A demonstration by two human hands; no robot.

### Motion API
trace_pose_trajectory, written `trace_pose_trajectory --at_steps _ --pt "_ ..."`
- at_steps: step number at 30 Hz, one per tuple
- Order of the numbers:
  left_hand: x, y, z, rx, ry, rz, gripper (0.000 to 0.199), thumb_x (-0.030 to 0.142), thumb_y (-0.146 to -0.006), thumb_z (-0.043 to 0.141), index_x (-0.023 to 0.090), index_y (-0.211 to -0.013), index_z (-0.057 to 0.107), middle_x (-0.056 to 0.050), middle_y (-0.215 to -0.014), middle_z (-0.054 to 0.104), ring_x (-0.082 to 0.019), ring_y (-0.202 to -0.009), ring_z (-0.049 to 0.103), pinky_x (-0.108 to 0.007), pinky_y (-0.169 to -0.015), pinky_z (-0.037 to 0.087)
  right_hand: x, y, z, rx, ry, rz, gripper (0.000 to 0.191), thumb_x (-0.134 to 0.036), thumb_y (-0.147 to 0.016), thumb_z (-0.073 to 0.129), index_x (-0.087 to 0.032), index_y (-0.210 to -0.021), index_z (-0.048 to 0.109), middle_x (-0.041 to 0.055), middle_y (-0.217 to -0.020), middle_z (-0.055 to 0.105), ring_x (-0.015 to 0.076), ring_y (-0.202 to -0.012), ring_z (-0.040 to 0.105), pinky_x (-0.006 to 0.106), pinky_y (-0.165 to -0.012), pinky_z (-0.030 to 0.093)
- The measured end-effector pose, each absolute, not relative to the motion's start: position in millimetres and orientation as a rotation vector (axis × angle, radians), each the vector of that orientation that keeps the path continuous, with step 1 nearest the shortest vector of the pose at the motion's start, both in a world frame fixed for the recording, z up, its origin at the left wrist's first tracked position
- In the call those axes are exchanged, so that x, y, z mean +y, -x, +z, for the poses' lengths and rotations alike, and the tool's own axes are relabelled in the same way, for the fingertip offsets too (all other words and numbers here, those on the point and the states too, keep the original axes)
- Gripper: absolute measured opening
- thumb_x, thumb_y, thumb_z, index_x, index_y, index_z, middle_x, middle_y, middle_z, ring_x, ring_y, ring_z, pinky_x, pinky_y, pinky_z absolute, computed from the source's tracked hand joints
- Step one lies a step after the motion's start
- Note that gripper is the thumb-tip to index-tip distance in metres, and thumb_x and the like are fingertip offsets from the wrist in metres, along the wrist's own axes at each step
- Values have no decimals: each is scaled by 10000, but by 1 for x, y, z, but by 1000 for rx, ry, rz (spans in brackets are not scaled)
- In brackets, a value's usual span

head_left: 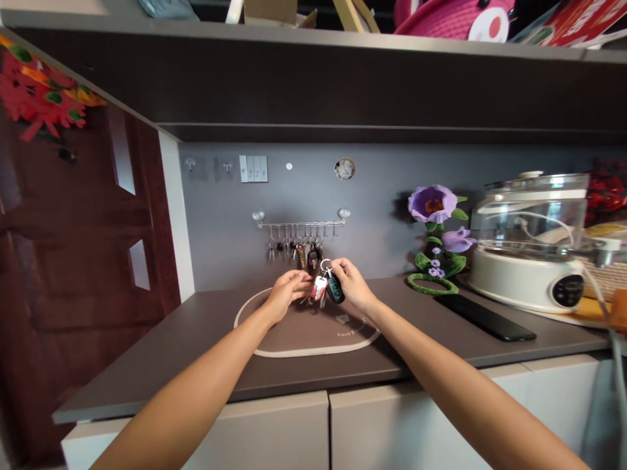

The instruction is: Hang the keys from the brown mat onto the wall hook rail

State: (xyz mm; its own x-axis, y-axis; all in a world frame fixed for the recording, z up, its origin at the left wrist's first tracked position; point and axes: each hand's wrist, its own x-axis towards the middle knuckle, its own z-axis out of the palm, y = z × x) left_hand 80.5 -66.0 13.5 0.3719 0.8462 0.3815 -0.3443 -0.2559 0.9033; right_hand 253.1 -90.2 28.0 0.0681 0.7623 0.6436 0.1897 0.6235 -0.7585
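My right hand (353, 285) pinches the metal ring of a bunch of keys (320, 286), held in front of the hook rail. A dark key fob (336, 289) and a red-and-white tag hang from that ring. Just left of the bunch is my left hand (288, 294), its fingers stretched toward the keys; whether they touch is hard to see. Behind both hands, a clear hook rail (301, 225) on the grey wall carries several other keys (272, 250). Below lies a brown oval mat (294, 338) with a pale border.
On the right stand a purple flower ornament (434, 203), a black phone (484, 316) lying flat, and a white appliance (514, 277) with a clear top and a cord. A dark shelf (313, 85) overhangs the counter (196, 346). A reddish-brown door (73, 261) is at left.
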Motion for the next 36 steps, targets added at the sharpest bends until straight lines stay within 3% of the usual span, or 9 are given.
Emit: trace_pose_trajectory --at_steps 6,9,21,36 --pt "-60 -81 7 776 -1669 1318 360 477 -729 492 126 -653 513 -24 -611 556 -97 -538 520 -216 -542 405 -65 -270 45 -1436 928 457 278 -469 -743 462 -191 -754 473 -26 -660 477 107 -616 438 227 -604 381" --pt "-61 -81 4 824 -1781 1323 381 490 -724 485 134 -590 493 0 -533 515 -84 -482 477 -207 -516 376 -50 -278 56 -1406 935 465 283 -470 -725 469 -188 -751 471 -32 -660 481 100 -598 439 225 -588 372" --pt "-60 -81 0 876 -1751 1263 379 492 -716 479 134 -594 499 -5 -528 510 -85 -456 458 -206 -468 352 6 -293 91 -1346 1089 331 237 -396 -729 433 -169 -665 456 -31 -540 454 96 -527 398 232 -545 338" --pt "-53 -81 -6 892 -1727 1273 386 503 -706 490 138 -579 500 -1 -511 513 -86 -440 464 -214 -472 352 36 -285 94 -1224 1241 192 262 -340 -723 422 -168 -528 459 -25 -480 420 94 -489 363 241 -536 331"
